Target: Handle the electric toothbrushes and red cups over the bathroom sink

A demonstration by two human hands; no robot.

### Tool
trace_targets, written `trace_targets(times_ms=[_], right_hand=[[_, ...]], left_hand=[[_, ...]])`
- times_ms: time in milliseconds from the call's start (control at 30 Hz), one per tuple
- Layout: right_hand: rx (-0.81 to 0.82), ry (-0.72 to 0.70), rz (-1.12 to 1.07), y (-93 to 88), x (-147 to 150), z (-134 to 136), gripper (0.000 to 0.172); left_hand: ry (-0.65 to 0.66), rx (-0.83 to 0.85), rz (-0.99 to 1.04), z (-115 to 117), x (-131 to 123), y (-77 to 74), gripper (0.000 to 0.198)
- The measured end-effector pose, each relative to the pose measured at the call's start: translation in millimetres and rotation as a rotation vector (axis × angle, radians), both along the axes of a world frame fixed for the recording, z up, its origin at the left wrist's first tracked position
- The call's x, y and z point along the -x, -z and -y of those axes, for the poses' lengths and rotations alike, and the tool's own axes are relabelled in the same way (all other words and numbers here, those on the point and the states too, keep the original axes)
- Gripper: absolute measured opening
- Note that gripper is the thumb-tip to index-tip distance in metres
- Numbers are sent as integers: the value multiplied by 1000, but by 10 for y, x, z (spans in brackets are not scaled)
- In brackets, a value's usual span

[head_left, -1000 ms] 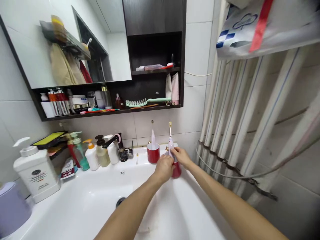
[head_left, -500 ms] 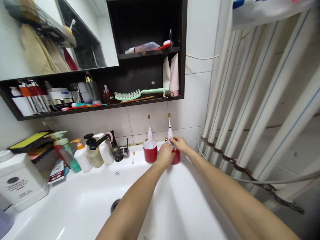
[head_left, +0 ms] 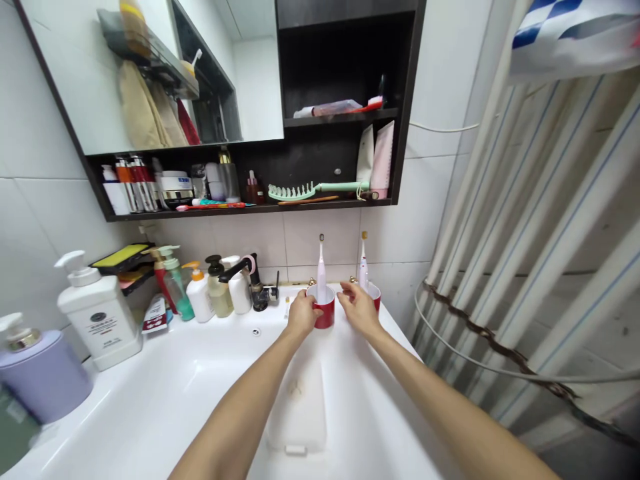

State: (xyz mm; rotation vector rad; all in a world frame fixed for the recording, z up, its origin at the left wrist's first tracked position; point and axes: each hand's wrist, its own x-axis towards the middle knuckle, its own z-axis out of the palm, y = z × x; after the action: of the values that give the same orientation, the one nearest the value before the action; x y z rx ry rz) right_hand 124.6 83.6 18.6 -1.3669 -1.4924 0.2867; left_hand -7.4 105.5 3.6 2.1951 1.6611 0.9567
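Two red cups with white insides stand on the sink's back ledge, each with an electric toothbrush upright in it. Around the left side of the left red cup (head_left: pixel 326 315) my left hand (head_left: pixel 301 316) is closed, thumb across the front. The toothbrush (head_left: pixel 321 273) in that cup is pale pink with a dark-tipped head. Between the two cups is my right hand (head_left: pixel 358 308), fingers apart and holding nothing. It partly hides the right red cup (head_left: pixel 376 301), whose toothbrush (head_left: pixel 364 267) is whitish with a yellowish head.
A black faucet (head_left: pixel 257 293) and several pump bottles (head_left: pixel 200 293) line the ledge to the left. Above hangs a dark shelf cabinet (head_left: pixel 345 207) with a green hairbrush (head_left: pixel 295 192). White pipes (head_left: pixel 470 200) run along the right wall. The white basin (head_left: pixel 215 380) lies in front.
My left hand has left the right cup and now holds the left one. My right hand has come off the right toothbrush and opened. The view has swung left.
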Motion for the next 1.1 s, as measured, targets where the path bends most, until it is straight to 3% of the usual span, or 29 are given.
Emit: trace_targets(times_ms=[133, 300, 567, 733, 867, 1000, 1100], right_hand=[[114, -76, -3, 200, 298, 142, 39], [240, -215, 9, 434, 567, 373, 24], [286, -235, 7, 638, 723, 650, 23], [242, -233, -44, 614, 756, 689, 24], [158, -243, -113, 388, 784, 691, 26], [83, -286, -153, 86, 739, 831, 30], [135, -405, -131, 35, 707, 1045, 30]], left_hand=[[41, -49, 26, 428, 189, 174, 10], [23, 34, 55, 929, 433, 400, 10], [35, 76, 187, 1194, 564, 665, 11], [21, 137, 171, 1230, 553, 657, 10], [-11, 145, 212, 1232, 607, 609, 26], [-70, 35, 628, 1136, 679, 422, 29], [-22, 88, 1090, 1063, 665, 223, 29]])
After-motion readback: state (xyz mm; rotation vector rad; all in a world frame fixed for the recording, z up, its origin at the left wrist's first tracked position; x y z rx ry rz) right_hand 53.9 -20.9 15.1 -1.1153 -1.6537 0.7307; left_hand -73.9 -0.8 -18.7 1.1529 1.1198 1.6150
